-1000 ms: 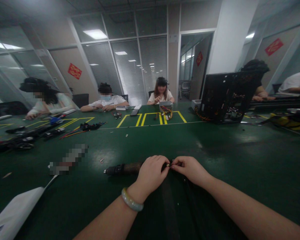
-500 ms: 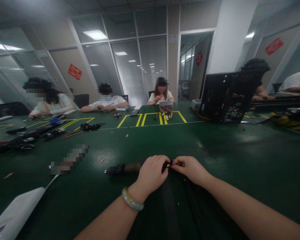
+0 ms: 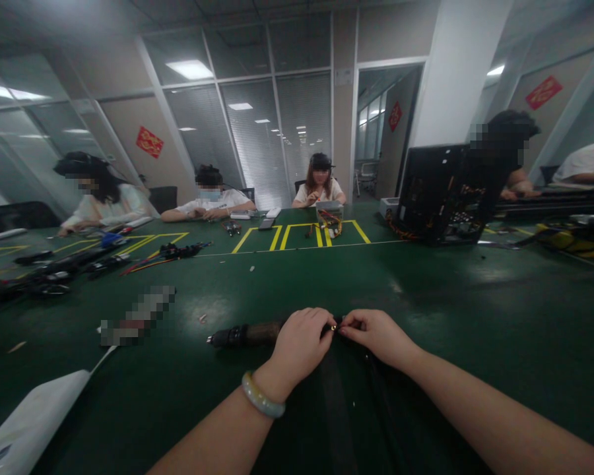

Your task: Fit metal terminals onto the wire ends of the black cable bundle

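Note:
A dark electric screwdriver (image 3: 250, 334) lies sideways on the green table, its metal tip pointing left. My left hand (image 3: 299, 343) is wrapped over its rear part and hides much of the body. A small brass-coloured ring (image 3: 333, 327) shows at the rear end, beside my left thumb. My right hand (image 3: 373, 335) is pinched closed just right of that ring, fingertips almost touching the left hand. What those fingers hold is too dark and small to make out. A dark strip or cable (image 3: 376, 382) runs from below the right hand toward me.
At left a white device (image 3: 44, 409) trails a white cable to a blurred flat object (image 3: 143, 315). Black parts with coloured wires (image 3: 178, 251) lie farther back. A black computer case (image 3: 433, 194) stands at back right. Several people sit around the table (image 3: 277, 284).
My hands and the screwdriver look nearly unchanged; the brass-coloured ring shows slightly differently between them. The people at far left and behind the computer case have shifted their heads a little.

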Demonstrator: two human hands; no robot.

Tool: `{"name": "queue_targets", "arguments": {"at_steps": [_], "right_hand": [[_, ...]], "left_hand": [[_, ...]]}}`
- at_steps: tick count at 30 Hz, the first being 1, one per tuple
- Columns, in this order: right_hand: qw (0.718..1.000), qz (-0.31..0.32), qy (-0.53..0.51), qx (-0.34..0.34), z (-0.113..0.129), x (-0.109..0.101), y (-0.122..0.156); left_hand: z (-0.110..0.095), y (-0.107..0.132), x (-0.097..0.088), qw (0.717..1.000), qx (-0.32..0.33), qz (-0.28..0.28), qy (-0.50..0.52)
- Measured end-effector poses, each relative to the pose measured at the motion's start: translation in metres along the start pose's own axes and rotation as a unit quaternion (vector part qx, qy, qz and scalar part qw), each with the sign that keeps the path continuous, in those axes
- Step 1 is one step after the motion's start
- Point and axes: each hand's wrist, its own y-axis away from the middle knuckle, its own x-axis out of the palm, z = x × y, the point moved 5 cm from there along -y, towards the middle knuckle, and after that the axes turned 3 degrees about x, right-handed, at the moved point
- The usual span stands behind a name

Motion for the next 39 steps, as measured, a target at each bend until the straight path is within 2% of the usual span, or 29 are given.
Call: {"name": "queue_targets", "arguments": {"at_steps": [17, 39], "right_hand": [[1.0, -0.005, 0.014, -0.004, 0.0026, -0.0004, 0.0001], [1.0, -0.003, 0.008, -0.004, 0.0022, -0.0012, 0.0004]], "left_hand": [[-0.0011, -0.0028, -0.0026, 1.0, -0.011, 0.025, -0.008], [-0.0038, 0.0006, -0.0049, 1.0, 0.004, 0.0, 0.004]]}}
